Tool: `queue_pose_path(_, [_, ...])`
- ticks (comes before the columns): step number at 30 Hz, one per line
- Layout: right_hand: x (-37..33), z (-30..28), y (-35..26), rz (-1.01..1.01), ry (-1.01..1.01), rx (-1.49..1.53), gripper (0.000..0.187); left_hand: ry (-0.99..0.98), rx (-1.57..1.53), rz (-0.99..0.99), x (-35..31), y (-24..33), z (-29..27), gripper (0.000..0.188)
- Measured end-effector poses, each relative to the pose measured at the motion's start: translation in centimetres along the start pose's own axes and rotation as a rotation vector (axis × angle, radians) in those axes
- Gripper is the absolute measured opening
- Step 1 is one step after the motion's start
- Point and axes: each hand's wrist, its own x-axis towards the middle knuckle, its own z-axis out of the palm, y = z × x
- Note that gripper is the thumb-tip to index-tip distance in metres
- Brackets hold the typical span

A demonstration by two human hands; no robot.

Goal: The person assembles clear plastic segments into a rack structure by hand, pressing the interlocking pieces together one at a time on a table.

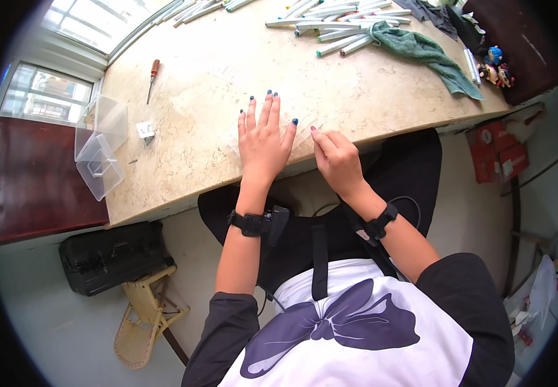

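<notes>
My left hand (264, 145) lies flat with fingers spread, palm down, near the table's front edge. Beneath it is a clear, flat plastic piece (303, 138), hard to see against the stone-patterned top and mostly covered by the hand. Just to the right, my right hand (339, 158) is closed in a pinch, thumb and forefinger together at the right end of the clear piece. What lies between those fingertips is too small and see-through to make out. Both wrists wear black straps with devices.
Left on the table (195, 129) are a screwdriver (154, 78), a small white block (145, 130) and clear plastic boxes (101, 158). Many markers (337, 22) and a green cloth (420, 53) lie at the back right, with small figurines (497, 69) beyond. A black case (114, 257) stands below left.
</notes>
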Motion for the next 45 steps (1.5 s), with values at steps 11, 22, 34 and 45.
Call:
queue_pose_path(11, [0.3, 0.0, -0.5, 0.079, -0.083, -0.006, 0.017, -0.006, 0.002, -0.021, 1.0, 0.2, 0.1, 0.059])
queue_pose_path(22, [0.4, 0.0, -0.4, 0.079, -0.12, 0.08, 0.019, 0.01, -0.004, -0.042, 1.4, -0.2, 0.3, 0.064])
queue_pose_path(34, [7.2, -2.4, -0.6, 0.092, -0.175, 0.101, 0.009, 0.047, -0.035, -0.078, 0.9, -0.1, 0.2, 0.062])
queue_pose_path(45, [22.0, 12.0, 3.0, -0.138, -1.228, -0.195, 0.066, 0.008, -0.025, -0.13, 1.0, -0.2, 0.6, 0.062])
